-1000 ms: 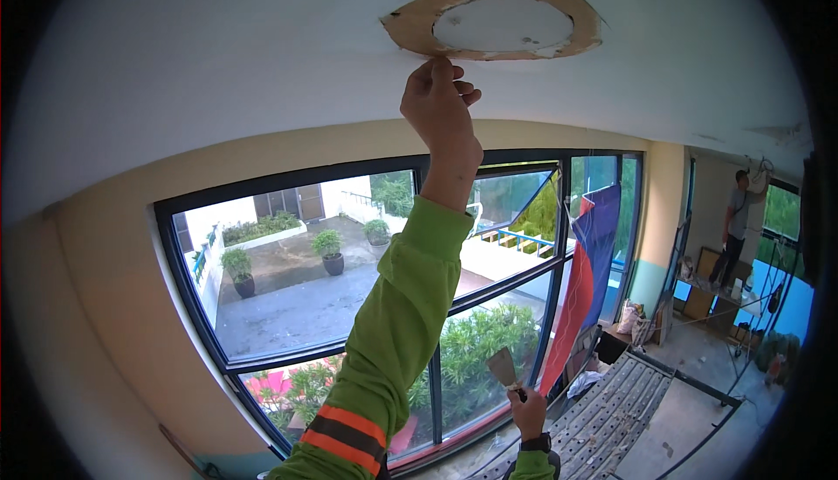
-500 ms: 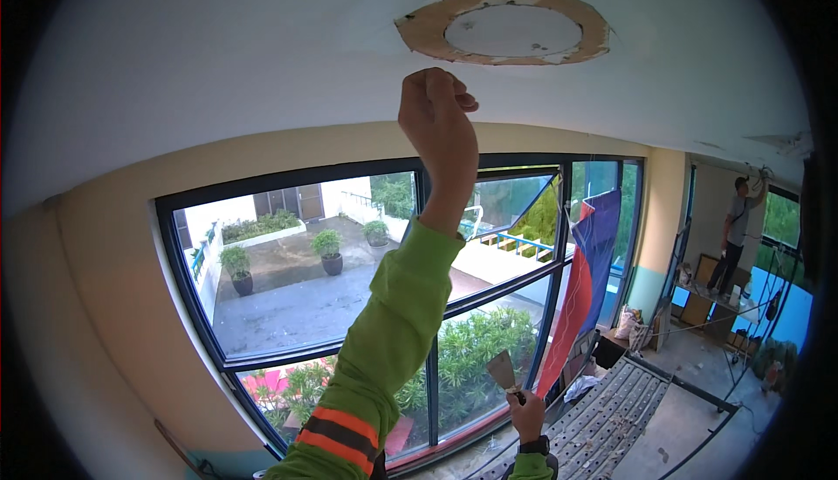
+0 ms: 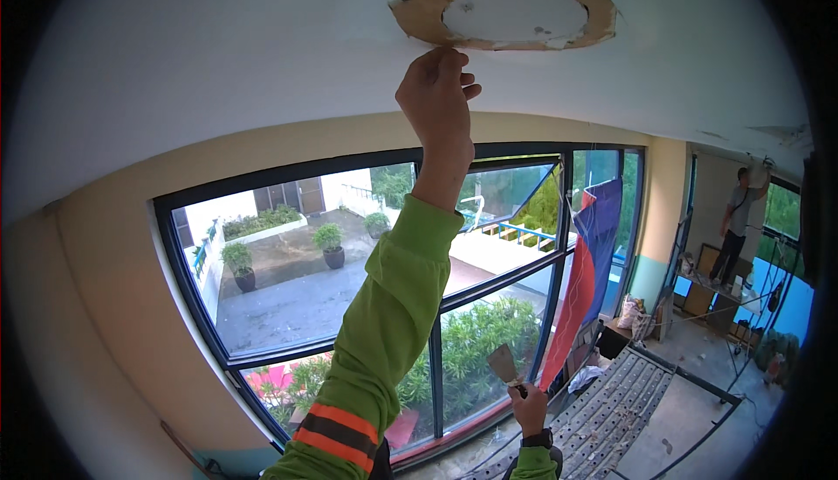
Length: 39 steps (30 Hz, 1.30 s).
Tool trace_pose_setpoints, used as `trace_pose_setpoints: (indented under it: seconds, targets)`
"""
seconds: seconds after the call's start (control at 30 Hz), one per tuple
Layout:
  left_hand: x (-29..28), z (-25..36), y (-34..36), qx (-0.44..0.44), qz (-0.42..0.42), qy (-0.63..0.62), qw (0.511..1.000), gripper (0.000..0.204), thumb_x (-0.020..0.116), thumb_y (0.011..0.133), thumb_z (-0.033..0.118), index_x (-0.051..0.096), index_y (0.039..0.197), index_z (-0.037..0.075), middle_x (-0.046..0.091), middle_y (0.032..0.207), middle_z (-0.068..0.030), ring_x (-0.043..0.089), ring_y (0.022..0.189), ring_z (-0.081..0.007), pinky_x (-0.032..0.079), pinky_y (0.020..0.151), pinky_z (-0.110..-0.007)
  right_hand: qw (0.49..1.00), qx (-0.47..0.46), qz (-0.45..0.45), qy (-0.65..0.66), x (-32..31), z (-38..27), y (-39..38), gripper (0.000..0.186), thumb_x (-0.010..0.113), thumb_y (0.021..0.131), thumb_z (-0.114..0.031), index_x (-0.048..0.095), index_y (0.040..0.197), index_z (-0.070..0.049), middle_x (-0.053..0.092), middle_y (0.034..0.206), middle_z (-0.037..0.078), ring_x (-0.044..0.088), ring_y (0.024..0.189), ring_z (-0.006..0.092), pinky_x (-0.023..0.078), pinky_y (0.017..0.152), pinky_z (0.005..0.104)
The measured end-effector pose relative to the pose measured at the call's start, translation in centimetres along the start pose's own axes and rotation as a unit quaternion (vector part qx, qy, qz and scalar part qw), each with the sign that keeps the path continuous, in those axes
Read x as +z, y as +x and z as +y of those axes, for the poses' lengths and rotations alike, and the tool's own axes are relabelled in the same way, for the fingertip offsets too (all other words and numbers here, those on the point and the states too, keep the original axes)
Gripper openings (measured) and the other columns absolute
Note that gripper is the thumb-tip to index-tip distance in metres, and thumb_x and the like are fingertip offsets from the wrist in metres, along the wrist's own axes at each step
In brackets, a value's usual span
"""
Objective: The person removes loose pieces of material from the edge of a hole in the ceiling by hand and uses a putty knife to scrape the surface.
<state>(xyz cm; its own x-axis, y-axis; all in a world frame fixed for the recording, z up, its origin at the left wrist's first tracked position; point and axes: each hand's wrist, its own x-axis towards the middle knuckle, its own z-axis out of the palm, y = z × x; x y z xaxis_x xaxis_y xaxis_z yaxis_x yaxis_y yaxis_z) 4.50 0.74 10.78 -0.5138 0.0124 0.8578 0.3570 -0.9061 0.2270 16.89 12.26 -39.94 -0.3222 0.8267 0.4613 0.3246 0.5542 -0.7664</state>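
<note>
Overhead, a rough brown ring of exposed surface surrounds a pale round patch in the white ceiling. My left hand is raised to the near edge of this ring, thumb and forefinger pinched together. Whatever lies between those fingertips, if anything, is too small to make out. Lower down at the right, my right hand grips the handle of a putty knife, its flat blade pointing up and away from the ceiling work. Both arms wear green sleeves; the left has an orange and dark band.
A perforated metal platform stretches below at right. Large dark-framed windows stand ahead, one pane tilted out. A red and blue cloth hangs beside them. Farther right, another person stands on a raised platform, reaching to the ceiling.
My left hand has risen slightly, its fingertips now at the ring's near edge. The view has shifted a little, and the right hand still holds the putty knife low.
</note>
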Motion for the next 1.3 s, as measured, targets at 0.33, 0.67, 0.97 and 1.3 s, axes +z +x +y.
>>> trace_pose_setpoints:
  seconds: [0.33,0.67,0.97,1.3]
  targets:
    - [0.8,-0.3,-0.1,0.025,0.032,-0.018,0.999,0.019,0.060,0.085,0.007,0.061,0.100,-0.004,0.063,0.085,-0.0083,0.058,0.068,-0.0132,0.057,0.062,-0.028,1.000,0.026,0.001,0.006,-0.8,-0.9,-0.2,0.028,0.071,0.077,-0.026,0.068,0.084,0.000,0.066,0.075,0.019,0.067,0.074,0.0349,0.051,0.065,0.0403]
    - [2.9,0.0,-0.1,-0.032,0.109,-0.119,0.986,0.008,0.055,0.083,0.010,0.056,0.086,0.003,0.052,0.076,-0.0033,0.050,0.065,-0.0125,0.050,0.061,-0.029,1.000,0.015,0.001,-0.002,-0.6,-0.6,-0.1,0.027,0.070,0.078,-0.025,0.067,0.082,0.001,0.066,0.073,0.019,0.066,0.072,0.0350,0.050,0.063,0.0401]
    - [2.3,-0.5,-0.8,-0.032,0.074,-0.166,0.983,0.005,0.052,0.082,0.012,0.051,0.083,0.007,0.048,0.079,-0.0029,0.049,0.069,-0.0140,0.047,0.066,-0.033,0.999,0.041,-0.029,0.010,-1.0,-0.3,-0.1,0.032,0.069,0.079,-0.032,0.068,0.087,-0.001,0.067,0.079,0.019,0.065,0.077,0.0373,0.050,0.067,0.0443]
    - [0.7,-0.7,-1.4,-0.037,0.016,-0.141,0.989,0.019,0.059,0.090,0.022,0.057,0.100,0.006,0.053,0.088,-0.0041,0.051,0.073,-0.0138,0.049,0.067,-0.033,0.999,0.027,-0.022,-0.001,-1.1,-0.9,-0.2,0.033,0.069,0.078,-0.033,0.068,0.087,-0.002,0.067,0.079,0.018,0.066,0.076,0.0364,0.050,0.066,0.0437]
